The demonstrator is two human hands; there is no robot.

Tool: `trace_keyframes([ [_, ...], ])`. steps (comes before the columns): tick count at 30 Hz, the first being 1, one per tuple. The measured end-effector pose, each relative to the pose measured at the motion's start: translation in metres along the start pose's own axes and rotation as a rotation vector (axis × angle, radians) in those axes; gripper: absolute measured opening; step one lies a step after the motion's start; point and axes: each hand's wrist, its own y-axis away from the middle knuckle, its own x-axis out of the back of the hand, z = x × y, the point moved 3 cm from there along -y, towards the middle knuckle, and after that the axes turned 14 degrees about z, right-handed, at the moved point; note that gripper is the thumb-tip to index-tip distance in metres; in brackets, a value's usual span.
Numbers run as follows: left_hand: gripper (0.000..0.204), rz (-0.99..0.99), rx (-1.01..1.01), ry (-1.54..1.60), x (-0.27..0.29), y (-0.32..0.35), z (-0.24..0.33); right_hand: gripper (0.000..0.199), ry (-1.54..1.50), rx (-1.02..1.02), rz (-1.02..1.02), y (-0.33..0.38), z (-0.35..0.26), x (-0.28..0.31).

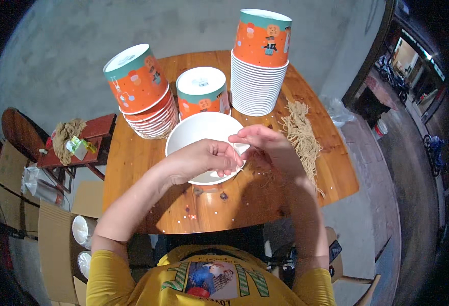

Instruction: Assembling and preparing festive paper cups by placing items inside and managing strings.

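Note:
My left hand [206, 160] is closed in a pinch on a thin tan string [236, 155], above the mouth of a white paper bucket [193, 133]. The string passes between my two hands. My right hand [273, 145] is curled at the bucket's right side, its index fingertip by the string's upper end. A small white patch shows between the hands, and I cannot make out what it is. The right thumb is hidden. The bucket is tipped with its inside facing me. A bundle of loose tan strings [303, 140] lies right of my right hand.
On the wooden table [204, 214] stand a tall stack of upside-down orange buckets [260, 61], a shorter leaning stack [140, 92] and another upturned bucket [202, 89]. Tiny bits lie by the near edge. A red bench [89, 148] at left bears more tan string [66, 140].

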Motion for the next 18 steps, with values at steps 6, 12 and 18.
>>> trace_keyframes([
  [6, 0.01, 0.047, 0.081, 0.021, -0.004, -0.004, 0.0, 0.018, 0.117, 0.071, 0.085, 0.011, 0.04, 0.027],
  [12, 0.008, 0.06, 0.045, -0.031, -0.007, -0.007, 0.003, 0.012, 0.625, 0.68, 0.395, 0.052, 0.04, 0.002],
  [18, 0.005, 0.006, 0.186, 0.108, -0.013, -0.006, 0.006, 0.016, 0.708, 0.929, 0.458, 0.055, 0.041, -0.015],
])
